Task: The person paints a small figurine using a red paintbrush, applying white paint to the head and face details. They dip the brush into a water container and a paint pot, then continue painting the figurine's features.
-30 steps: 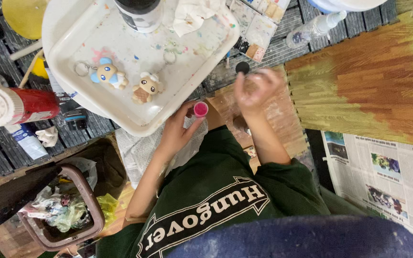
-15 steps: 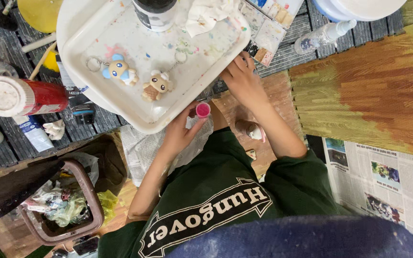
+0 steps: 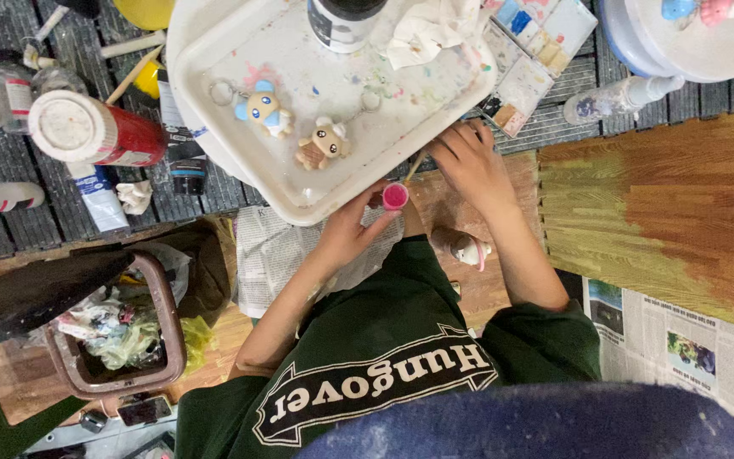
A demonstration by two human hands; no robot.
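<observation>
L hand (image 3: pixel 346 234) gripping pink paint pot (image 3: pixel 395 196), R hand (image 3: pixel 469 161) gripping brush (image 3: pixel 414 167), by white tray (image 3: pixel 214 119)

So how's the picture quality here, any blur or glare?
Head view: even, soft light with no harsh glare on the white tray; the tray and figurines are sharp, only the blue shape along the bottom edge is out of focus.

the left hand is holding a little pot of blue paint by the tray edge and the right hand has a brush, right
Not quite: in the head view the small paint pot in the left hand holds pink paint, not blue. It does sit by the white tray edge, and the right hand grips a thin brush.
</observation>
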